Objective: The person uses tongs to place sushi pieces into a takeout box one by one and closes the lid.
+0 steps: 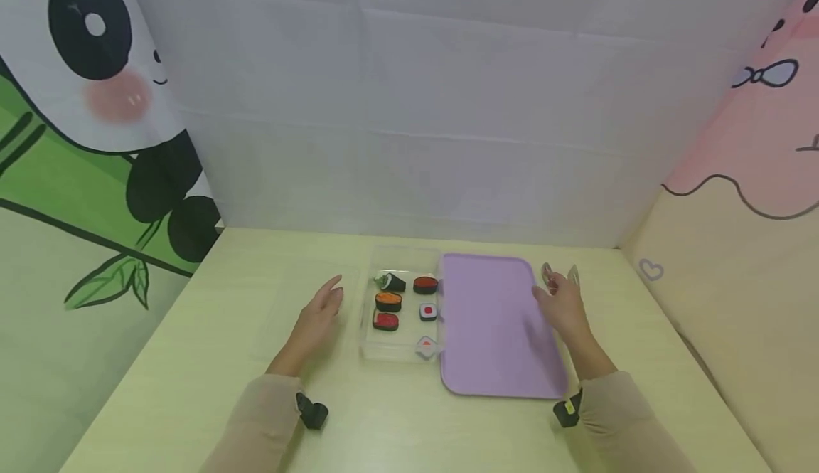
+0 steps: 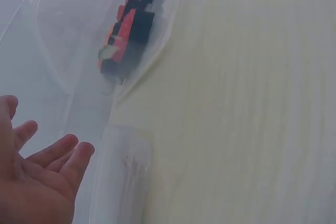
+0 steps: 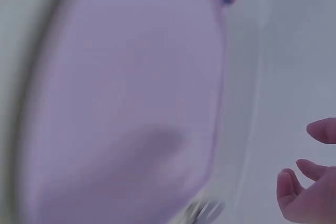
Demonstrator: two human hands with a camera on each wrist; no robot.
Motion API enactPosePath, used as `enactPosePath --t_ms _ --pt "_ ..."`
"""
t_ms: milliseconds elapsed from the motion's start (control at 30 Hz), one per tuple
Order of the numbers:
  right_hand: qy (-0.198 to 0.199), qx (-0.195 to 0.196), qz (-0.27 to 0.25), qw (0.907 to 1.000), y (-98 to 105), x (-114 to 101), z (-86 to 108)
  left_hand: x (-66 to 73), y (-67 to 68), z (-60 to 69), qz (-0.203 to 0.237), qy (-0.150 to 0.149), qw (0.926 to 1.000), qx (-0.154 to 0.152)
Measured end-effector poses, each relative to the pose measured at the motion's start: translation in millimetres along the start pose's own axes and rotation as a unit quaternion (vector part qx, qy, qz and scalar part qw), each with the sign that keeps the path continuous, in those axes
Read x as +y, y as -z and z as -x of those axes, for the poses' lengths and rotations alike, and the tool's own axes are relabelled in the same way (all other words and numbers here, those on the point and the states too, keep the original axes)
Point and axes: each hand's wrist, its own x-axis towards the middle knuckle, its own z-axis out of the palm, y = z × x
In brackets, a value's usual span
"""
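In the head view a clear box [image 1: 399, 353] holds several toy sushi pieces, among them an orange-topped one [image 1: 388, 301] and a white one with a red centre [image 1: 428, 311]. Left of the box is my left hand [image 1: 312, 327], its fingers spread and holding nothing; the left wrist view shows that hand [image 2: 44, 182] below the box's toys [image 2: 126, 35]. My right hand [image 1: 566, 313] is over the right edge of the purple tray [image 1: 493, 323], beside metal tongs [image 1: 573, 274]. The right wrist view has its bent fingers [image 3: 310, 182] apart from the tongs' tips [image 3: 206, 211].
A clear, flat lid [image 1: 288, 316] lies on the pale table [image 1: 397, 430], partly beneath my left hand. The tray stands directly against the box's right side. A white cloth wall [image 1: 416, 139] rises behind, with printed cloths at both sides.
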Motion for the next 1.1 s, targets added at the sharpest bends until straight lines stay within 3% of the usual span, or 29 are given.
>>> enactPosePath --t_ms 267,500,833,1100 --pt "0.038 -0.026 -0.074 0.9962 -61.6 -101.3 5.3 -9.8 32.7 7.7 -0.031 0.002 0.9992 0.026" --pt "0.065 -0.072 -0.092 0.991 -114.2 -163.3 12.8 -13.5 56.9 15.3 -0.071 0.008 0.9966 0.04" --pt "0.031 -0.143 -0.112 0.9829 -181.8 -206.7 25.7 -21.8 75.4 16.5 -0.1 0.083 0.9903 0.05" --pt "0.045 -0.152 -0.095 0.9828 -223.5 -225.5 52.1 -24.8 81.9 20.8 -0.129 0.103 0.9843 0.063"
